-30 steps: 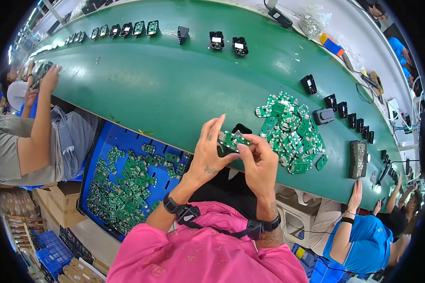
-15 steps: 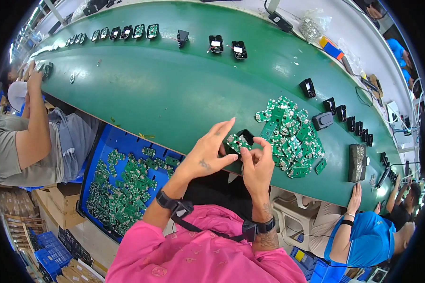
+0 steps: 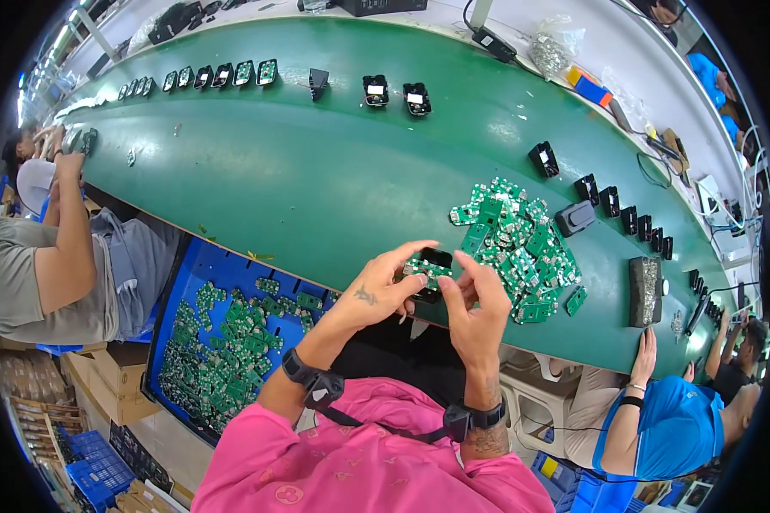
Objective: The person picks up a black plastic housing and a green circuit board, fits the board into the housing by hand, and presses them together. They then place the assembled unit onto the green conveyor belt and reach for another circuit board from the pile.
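From where I stood, the left hand gripped a black casing by the table's near edge, its thumb on a green circuit board lying across the casing's opening. The right hand, fingers bent, had its thumb at the board's other end; whether it pinched, I could not tell. A board heap lay just right, a blue bin left.

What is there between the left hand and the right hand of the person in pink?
The head view shows a green circuit board over a black case, between the left hand and the right hand.
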`<state>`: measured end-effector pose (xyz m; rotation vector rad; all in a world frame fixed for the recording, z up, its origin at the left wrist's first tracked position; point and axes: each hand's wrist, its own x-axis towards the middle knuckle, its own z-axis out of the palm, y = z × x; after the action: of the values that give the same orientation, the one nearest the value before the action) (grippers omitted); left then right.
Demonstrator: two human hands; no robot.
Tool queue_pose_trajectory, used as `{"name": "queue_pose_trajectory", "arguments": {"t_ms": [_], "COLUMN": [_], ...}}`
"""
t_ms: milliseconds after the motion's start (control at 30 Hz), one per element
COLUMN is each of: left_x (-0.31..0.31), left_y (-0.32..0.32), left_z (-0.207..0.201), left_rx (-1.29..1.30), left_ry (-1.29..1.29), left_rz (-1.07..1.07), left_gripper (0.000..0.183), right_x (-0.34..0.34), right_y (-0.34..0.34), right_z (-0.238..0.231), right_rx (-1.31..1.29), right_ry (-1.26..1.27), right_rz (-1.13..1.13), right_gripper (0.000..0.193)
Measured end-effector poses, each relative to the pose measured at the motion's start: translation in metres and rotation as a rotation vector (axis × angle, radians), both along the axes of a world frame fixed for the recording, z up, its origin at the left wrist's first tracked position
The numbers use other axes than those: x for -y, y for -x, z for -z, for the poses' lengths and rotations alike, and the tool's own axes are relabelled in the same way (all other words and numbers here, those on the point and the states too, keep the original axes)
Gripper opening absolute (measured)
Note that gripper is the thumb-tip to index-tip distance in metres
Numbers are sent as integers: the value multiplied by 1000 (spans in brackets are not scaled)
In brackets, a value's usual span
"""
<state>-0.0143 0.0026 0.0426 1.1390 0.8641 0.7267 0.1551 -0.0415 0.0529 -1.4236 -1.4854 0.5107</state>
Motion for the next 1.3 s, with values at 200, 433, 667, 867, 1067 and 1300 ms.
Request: {"name": "queue_pose_trajectory", "arguments": {"t_ms": [200,433,667,867,1067,1300], "left_x": [13,29,57,67,68,67], "left_y": [-13,-20,-29,-32,-31,-35], "left_z": [-31,-42,-52,-65,-65,-63], "left_rx": [-186,-194,-226,-336,-402,-482], "left_ry": [-147,-197,-553,-704,-842,-946], "left_rz": [-20,-115,-362,-396,-362,-315], "left_gripper": [46,44,49,51,49,53], "right_x": [-2,11,34,44,46,46], "right_y": [-4,-3,-5,-10,-16,-22], "right_z": [-20,-33,-52,-65,-71,-73], "right_rx": [66,-6,129,199,232,369], "right_ry": [-88,-75,-124,-94,-61,-37], "right_rz": [-196,-139,-70,-154,-179,-201], "right_gripper": [10,5,4,4,4,5]}}
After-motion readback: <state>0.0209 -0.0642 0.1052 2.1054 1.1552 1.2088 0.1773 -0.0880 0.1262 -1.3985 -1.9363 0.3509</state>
